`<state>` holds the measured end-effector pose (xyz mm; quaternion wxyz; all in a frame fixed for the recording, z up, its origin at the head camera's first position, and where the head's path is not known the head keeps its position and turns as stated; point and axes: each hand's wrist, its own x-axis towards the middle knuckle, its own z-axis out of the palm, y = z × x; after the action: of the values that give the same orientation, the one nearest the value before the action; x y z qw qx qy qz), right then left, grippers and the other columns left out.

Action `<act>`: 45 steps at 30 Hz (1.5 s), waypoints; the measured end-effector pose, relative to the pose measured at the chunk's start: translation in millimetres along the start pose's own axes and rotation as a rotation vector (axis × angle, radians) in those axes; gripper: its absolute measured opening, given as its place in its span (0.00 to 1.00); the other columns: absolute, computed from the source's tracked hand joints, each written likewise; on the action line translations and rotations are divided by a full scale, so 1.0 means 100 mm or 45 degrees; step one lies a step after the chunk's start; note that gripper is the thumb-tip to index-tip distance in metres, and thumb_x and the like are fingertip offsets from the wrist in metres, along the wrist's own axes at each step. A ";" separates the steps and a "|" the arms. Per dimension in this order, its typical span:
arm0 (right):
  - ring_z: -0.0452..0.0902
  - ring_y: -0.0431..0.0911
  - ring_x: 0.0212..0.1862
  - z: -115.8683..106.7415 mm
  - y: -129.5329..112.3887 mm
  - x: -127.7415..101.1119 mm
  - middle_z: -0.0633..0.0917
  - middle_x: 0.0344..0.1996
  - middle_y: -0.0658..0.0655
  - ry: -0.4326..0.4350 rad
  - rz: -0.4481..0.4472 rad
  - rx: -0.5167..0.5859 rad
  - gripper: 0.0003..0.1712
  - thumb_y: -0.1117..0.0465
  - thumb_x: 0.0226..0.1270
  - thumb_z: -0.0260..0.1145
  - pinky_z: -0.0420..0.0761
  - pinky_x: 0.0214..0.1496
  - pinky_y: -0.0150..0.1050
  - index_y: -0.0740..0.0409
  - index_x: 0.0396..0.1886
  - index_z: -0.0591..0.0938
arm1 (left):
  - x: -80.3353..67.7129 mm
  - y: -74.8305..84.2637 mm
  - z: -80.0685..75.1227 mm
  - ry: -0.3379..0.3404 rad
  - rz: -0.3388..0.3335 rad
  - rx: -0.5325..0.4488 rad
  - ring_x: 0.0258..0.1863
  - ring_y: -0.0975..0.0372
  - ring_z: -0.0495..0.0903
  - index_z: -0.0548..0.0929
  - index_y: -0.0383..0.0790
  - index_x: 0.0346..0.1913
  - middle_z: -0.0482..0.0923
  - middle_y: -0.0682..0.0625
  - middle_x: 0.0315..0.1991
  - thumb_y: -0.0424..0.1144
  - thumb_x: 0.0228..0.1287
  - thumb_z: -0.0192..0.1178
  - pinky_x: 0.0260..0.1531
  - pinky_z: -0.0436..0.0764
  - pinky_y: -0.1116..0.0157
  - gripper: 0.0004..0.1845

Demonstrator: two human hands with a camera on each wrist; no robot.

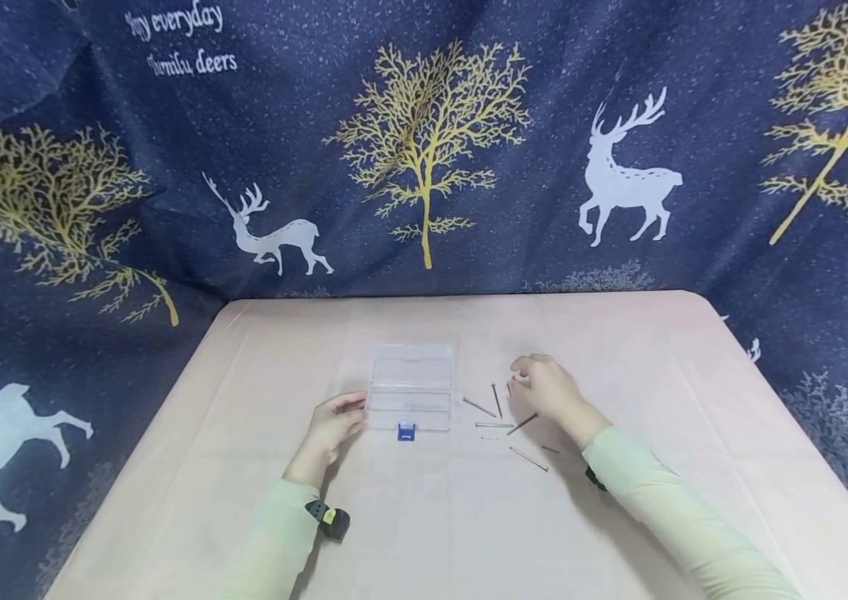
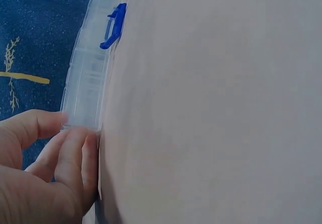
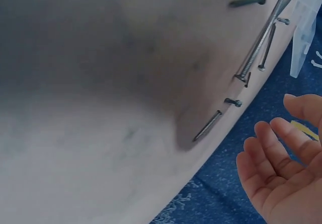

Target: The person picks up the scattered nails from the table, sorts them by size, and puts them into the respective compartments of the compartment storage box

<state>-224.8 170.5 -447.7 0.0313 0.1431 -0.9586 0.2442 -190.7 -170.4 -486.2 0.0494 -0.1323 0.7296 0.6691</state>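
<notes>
A clear plastic box (image 1: 410, 400) with its lid laid back stands on the table, a blue latch (image 1: 406, 432) at its front. My left hand (image 1: 329, 429) holds the left end of the box; in the left wrist view, thumb and fingers meet its end wall. Over the table to the right of the box is my right hand (image 1: 547, 390), fingers loosely bent and nothing between them in the right wrist view. Several screws of different lengths lie between box and hand, among them a long one (image 3: 261, 40), a dark one (image 3: 247, 2) and a short one (image 3: 207, 127).
A pale pink cloth covers the table (image 1: 393, 533). Behind it hangs a dark blue curtain (image 1: 469, 250) printed with deer and yellow trees. One more screw (image 1: 529, 460) lies nearer the front, beside a short one (image 1: 550, 450).
</notes>
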 end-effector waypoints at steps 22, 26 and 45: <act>0.80 0.53 0.38 0.11 0.03 0.00 0.83 0.33 0.64 -0.147 0.172 -0.094 0.05 0.70 0.61 0.62 0.85 0.40 0.42 0.68 0.35 0.81 | -0.05 -0.01 0.11 0.114 -0.018 -0.031 0.43 0.58 0.81 0.76 0.25 0.55 0.75 0.30 0.54 0.20 0.57 0.55 0.46 0.85 0.66 0.20; 0.81 0.55 0.41 0.11 0.04 0.00 0.84 0.36 0.66 -0.157 0.181 -0.098 0.06 0.70 0.61 0.61 0.86 0.42 0.43 0.69 0.37 0.81 | -0.06 -0.02 0.09 0.070 -0.019 -0.052 0.50 0.52 0.79 0.75 0.25 0.56 0.74 0.30 0.56 0.20 0.58 0.55 0.50 0.84 0.63 0.21; 0.81 0.55 0.40 0.12 0.09 0.03 0.84 0.36 0.66 -0.175 0.269 0.020 0.12 0.71 0.58 0.60 0.87 0.40 0.43 0.71 0.42 0.79 | -0.05 -0.11 0.03 -0.008 -0.013 -0.169 0.41 0.61 0.81 0.73 0.24 0.58 0.71 0.30 0.58 0.21 0.58 0.56 0.44 0.86 0.68 0.22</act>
<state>-230.0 171.9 -461.9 -0.0617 0.0579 -0.9662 0.2433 -183.0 -167.9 -495.3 0.0464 -0.1368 0.6828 0.7162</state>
